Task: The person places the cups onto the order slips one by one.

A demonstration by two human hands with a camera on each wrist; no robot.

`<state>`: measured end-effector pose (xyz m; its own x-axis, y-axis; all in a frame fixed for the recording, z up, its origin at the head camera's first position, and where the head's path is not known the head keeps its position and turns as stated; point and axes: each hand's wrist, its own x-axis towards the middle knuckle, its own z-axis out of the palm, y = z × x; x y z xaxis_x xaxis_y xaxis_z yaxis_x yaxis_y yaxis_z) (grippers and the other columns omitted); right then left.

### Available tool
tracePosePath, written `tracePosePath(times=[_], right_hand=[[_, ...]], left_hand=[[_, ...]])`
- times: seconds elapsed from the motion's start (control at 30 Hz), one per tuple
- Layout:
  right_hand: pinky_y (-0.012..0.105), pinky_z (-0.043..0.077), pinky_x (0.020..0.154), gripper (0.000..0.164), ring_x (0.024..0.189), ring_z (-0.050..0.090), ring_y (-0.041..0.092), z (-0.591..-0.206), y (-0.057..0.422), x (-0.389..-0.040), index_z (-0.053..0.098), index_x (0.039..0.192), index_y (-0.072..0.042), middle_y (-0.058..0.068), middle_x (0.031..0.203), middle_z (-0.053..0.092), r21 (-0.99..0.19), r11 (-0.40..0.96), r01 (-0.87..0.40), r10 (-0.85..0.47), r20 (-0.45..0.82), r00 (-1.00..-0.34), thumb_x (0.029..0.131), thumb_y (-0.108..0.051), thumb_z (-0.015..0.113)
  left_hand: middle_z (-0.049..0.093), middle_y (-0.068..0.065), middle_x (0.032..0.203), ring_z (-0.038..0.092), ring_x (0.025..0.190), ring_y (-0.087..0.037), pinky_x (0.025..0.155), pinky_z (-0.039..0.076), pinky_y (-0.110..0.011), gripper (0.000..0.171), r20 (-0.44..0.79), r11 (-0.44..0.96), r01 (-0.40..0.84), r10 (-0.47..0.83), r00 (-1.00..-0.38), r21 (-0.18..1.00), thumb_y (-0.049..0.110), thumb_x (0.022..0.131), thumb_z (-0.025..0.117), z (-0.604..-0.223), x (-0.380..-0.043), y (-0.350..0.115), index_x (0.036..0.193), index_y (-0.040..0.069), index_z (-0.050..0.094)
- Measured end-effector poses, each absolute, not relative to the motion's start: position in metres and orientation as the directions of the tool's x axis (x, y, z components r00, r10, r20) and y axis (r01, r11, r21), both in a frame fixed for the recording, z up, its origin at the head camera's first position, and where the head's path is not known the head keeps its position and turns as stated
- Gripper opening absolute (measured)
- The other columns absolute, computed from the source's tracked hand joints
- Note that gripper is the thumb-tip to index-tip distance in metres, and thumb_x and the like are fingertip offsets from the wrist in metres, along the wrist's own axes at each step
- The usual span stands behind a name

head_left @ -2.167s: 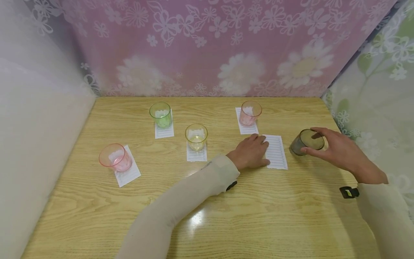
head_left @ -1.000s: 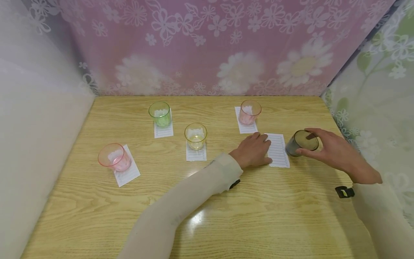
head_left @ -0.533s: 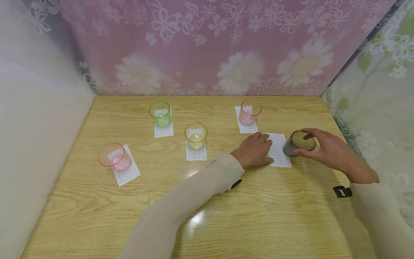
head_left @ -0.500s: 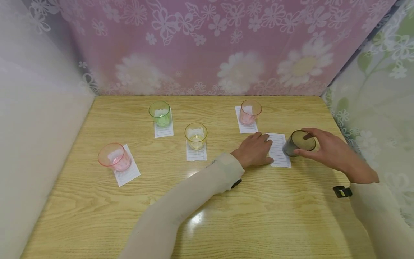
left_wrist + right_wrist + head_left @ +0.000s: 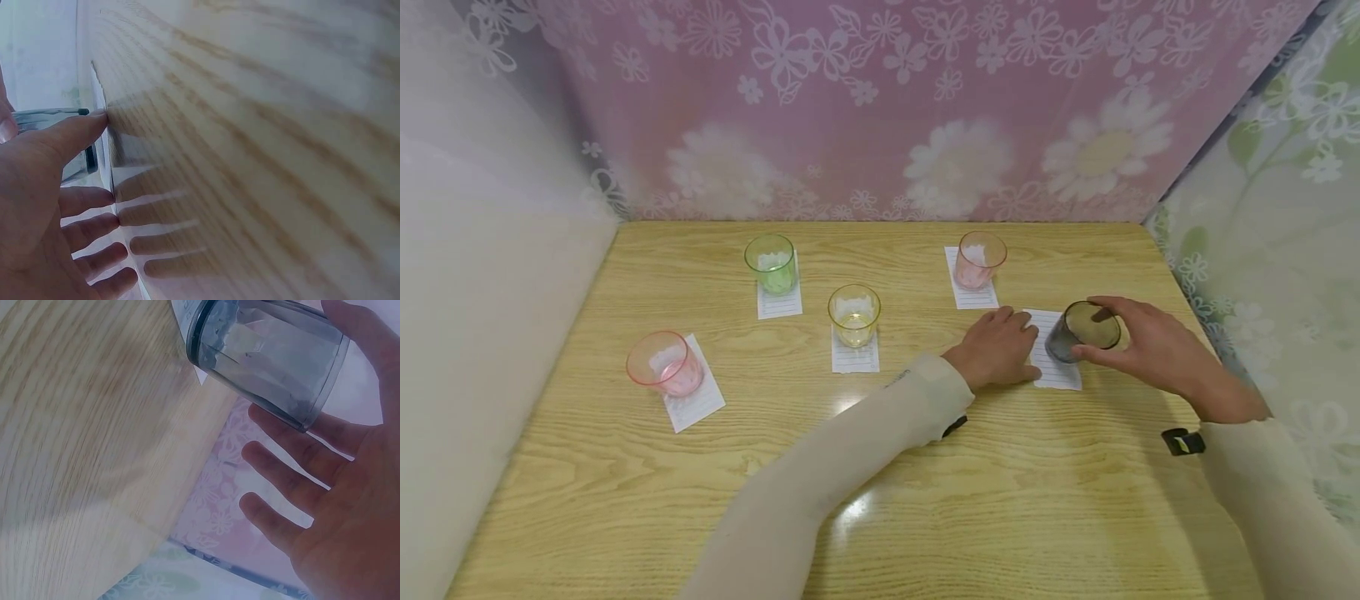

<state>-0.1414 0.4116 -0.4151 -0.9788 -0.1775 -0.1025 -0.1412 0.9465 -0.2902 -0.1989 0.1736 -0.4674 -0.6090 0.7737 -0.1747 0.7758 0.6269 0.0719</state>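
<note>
My right hand [image 5: 1157, 346] holds a dark grey see-through cup [image 5: 1060, 340] near its rim, thumb on the near side and fingers on the far side. The cup's base overlaps the right part of a lined paper slip [image 5: 1057, 377] on the table. On the slip's left part rests my left hand [image 5: 998, 350], palm down. In the left wrist view its fingers [image 5: 94, 197] reach the paper with their tips and lie fairly straight. Seen from the right wrist, the ribbed cup [image 5: 269, 356] stands partly on the slip, with the lower fingers [image 5: 275, 519] spread free beside it.
A pink cup [image 5: 977, 271] on its slip stands just behind my left hand. Farther left, a yellow cup [image 5: 855, 329], a green cup [image 5: 778, 279] and another pink cup [image 5: 681, 375] each stand on lined paper. Floral cloth [image 5: 865, 117] backs the wooden table [image 5: 970, 517].
My right hand has slid the grey cup leftward from the bare table onto the slip's right part. My left hand and the slip have shifted slightly right. The other cups have stayed put.
</note>
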Motion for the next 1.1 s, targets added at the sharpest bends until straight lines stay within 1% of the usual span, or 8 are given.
tracePosePath(times=[0.1,0.2,0.5,0.77,0.93,1.03,1.1], right_hand=[[0.067,0.055,0.091,0.092,0.122,0.067,0.050,-0.416,0.410,-0.142,0.046,0.160,0.000,0.025,0.137,0.070,-0.297,0.944,-0.141,-0.176,-0.096,-0.980,0.095,-0.054,0.083],[0.068,0.055,0.090,0.093,0.120,0.067,0.051,-0.418,0.410,-0.143,0.045,0.161,0.002,0.027,0.136,0.070,-0.294,0.943,-0.157,-0.191,-0.090,-0.977,0.096,-0.052,0.083],[0.067,0.055,0.089,0.092,0.119,0.068,0.049,-0.422,0.405,-0.144,0.045,0.162,0.002,0.026,0.137,0.070,-0.304,0.939,-0.162,-0.200,-0.096,-0.975,0.097,-0.051,0.082],[0.068,0.054,0.090,0.091,0.120,0.067,0.050,-0.424,0.403,-0.145,0.044,0.162,0.002,0.027,0.136,0.068,-0.318,0.934,-0.162,-0.200,-0.091,-0.975,0.097,-0.050,0.082],[0.073,0.051,0.096,0.093,0.130,0.060,0.054,-0.423,0.403,-0.145,0.039,0.166,-0.001,0.029,0.144,0.062,-0.333,0.930,-0.154,-0.198,-0.101,-0.975,0.098,-0.050,0.080],[0.076,0.047,0.101,0.088,0.138,0.054,0.056,-0.420,0.402,-0.146,0.037,0.168,-0.004,0.030,0.151,0.058,-0.350,0.925,-0.145,-0.191,-0.099,-0.977,0.102,-0.049,0.075],[0.076,0.045,0.104,0.082,0.142,0.051,0.055,-0.417,0.401,-0.148,0.038,0.168,-0.006,0.029,0.156,0.054,-0.361,0.922,-0.138,-0.182,-0.091,-0.979,0.106,-0.049,0.071]], left_hand=[[0.038,0.003,0.174,0.035,0.161,-0.019,0.132,0.031,-0.034,0.067,-0.175,0.629,0.775,0.771,-0.612,0.066,0.064,0.109,0.054,-0.468,-0.198,0.175,0.161,0.023,0.052],[0.038,0.003,0.174,0.035,0.161,-0.018,0.132,0.031,-0.034,0.067,-0.179,0.632,0.772,0.768,-0.615,0.059,0.066,0.109,0.053,-0.468,-0.199,0.176,0.161,0.024,0.051],[0.036,0.005,0.176,0.033,0.162,-0.017,0.132,0.030,-0.034,0.070,-0.189,0.640,0.767,0.760,-0.622,0.048,0.068,0.108,0.052,-0.470,-0.199,0.178,0.164,0.026,0.048],[0.038,0.005,0.175,0.036,0.160,-0.018,0.131,0.032,-0.034,0.069,-0.169,0.637,0.770,0.763,-0.624,0.039,0.068,0.108,0.052,-0.472,-0.199,0.177,0.163,0.026,0.050],[0.039,0.004,0.174,0.036,0.159,-0.018,0.131,0.033,-0.035,0.069,-0.162,0.645,0.762,0.759,-0.630,0.059,0.066,0.109,0.053,-0.470,-0.202,0.175,0.164,0.025,0.049],[0.040,0.003,0.173,0.038,0.159,-0.019,0.131,0.034,-0.036,0.065,-0.146,0.653,0.754,0.755,-0.639,0.074,0.062,0.110,0.052,-0.466,-0.205,0.171,0.163,0.024,0.050],[0.043,0.003,0.172,0.042,0.157,-0.019,0.129,0.038,-0.035,0.060,-0.121,0.654,0.751,0.756,-0.644,0.092,0.058,0.112,0.053,-0.460,-0.207,0.169,0.161,0.024,0.053]])
